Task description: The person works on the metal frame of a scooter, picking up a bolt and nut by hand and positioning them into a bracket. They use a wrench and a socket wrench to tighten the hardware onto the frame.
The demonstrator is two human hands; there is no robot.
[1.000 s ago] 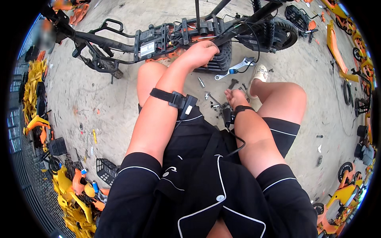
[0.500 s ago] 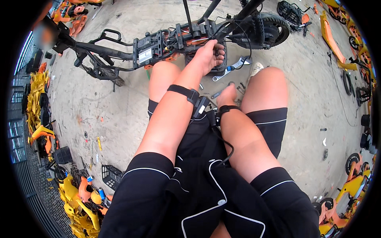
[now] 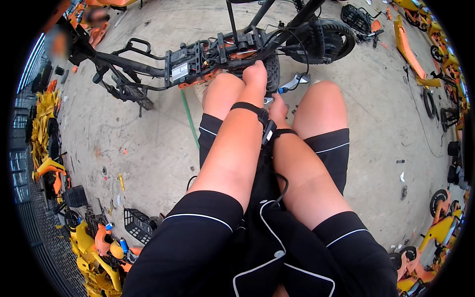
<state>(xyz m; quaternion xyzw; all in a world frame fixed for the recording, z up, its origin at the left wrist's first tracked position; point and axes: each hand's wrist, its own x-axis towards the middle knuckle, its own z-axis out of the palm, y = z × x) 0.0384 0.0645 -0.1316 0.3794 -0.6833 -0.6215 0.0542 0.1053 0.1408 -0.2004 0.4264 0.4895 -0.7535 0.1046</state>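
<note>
A stripped black scooter frame (image 3: 217,55) stands across the upper part of the view, just beyond the person's knees, its long axis running from left to right and rising slightly toward the right. A small wheel (image 3: 132,94) sits low at its left end, and a thicker rear wheel (image 3: 338,42) with a coil shock (image 3: 317,35) at its right; the upper edge cuts off its topmost tubes, and a blurred patch obscures the far left end. The open middle bay carries tangled wiring and a silver-faced box (image 3: 180,72). The left hand (image 3: 255,75) is at the bay's near edge, fingers curled out of sight; whether it pinches anything, I cannot tell. Behind it, a black ribbed part (image 3: 273,69) is largely covered. The right hand (image 3: 278,109) is just below, its fingers mostly hidden, so its grip cannot be told either. Beside it lies a silver wrench (image 3: 295,82), ring end toward the hands, wide head pointing up and right, crossed by a black cable. Farther out, a green strip (image 3: 189,119) lies on the concrete floor (image 3: 153,148), with a black basket (image 3: 138,225) and yellow panels (image 3: 44,116) at left.
</note>
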